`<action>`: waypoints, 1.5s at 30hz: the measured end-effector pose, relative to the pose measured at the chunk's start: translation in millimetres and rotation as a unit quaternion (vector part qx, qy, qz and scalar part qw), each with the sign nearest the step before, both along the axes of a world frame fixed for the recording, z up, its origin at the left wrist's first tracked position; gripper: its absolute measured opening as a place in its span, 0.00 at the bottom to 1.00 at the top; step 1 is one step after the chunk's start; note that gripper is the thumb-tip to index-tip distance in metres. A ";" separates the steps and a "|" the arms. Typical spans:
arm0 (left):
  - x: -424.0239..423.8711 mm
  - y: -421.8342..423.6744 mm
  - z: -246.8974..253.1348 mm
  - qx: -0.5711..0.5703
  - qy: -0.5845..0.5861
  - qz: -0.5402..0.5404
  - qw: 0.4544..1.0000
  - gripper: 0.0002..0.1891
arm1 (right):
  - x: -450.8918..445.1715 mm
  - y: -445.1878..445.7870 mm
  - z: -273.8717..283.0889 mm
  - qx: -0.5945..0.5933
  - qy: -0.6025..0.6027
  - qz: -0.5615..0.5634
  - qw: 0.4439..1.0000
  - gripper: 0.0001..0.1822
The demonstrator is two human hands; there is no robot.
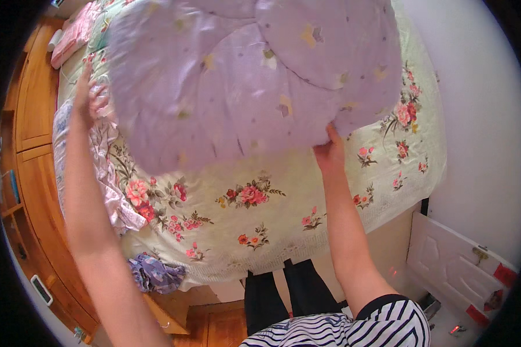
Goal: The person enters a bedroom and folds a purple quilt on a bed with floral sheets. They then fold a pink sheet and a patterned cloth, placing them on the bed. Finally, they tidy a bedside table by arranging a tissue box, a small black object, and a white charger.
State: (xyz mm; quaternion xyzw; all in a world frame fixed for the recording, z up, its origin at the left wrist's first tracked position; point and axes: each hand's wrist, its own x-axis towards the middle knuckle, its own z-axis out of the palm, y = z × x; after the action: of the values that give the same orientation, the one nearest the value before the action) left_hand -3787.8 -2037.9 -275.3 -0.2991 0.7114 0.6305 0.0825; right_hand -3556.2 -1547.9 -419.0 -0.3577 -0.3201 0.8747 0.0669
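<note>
A light purple quilt [225,99] with small yellow and grey shapes spreads over the upper middle of the view, above a bed with a pale floral sheet [295,182]. My right hand [332,149] grips the quilt's near edge, thumb on top and the other fingers underneath. Off the quilt's left side, my left hand [91,97] is raised with fingers apart, holding nothing. Crumpled pale pink cloth [117,199] lies on the bed near my left forearm.
A wooden cabinet [39,182] runs along the left. Folded pink cloth [76,32] lies at the far left corner of the bed, and a bunched purple-blue cloth [156,273] at the near left corner. A white wall [482,130] and a white door [451,256] stand on the right.
</note>
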 end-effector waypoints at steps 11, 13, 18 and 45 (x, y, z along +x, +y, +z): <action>160.6 89.2 -173.9 0.106 -0.072 -0.045 0.991 0.48 | 20.5 164.3 -46.7 0.093 -0.122 -0.051 0.987 0.43; 155.2 89.3 -180.5 0.159 -0.042 -0.031 0.986 0.41 | -0.7 164.7 -41.8 0.093 -0.106 0.040 0.989 0.42; 161.4 110.2 -185.4 0.139 0.007 0.097 0.985 0.24 | -72.3 181.1 -24.0 0.213 -0.071 0.121 0.967 0.36; 59.6 148.5 -215.8 -0.272 0.133 0.093 0.949 0.28 | -279.2 91.3 -23.0 0.848 -0.123 0.370 0.359 0.45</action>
State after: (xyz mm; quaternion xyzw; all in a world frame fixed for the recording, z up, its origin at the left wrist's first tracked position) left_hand -3728.2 -1889.4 -491.1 -0.2884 0.8294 0.4522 -0.1562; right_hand -3835.4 -1456.6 -442.0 -0.0613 -0.9972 0.0236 -0.0355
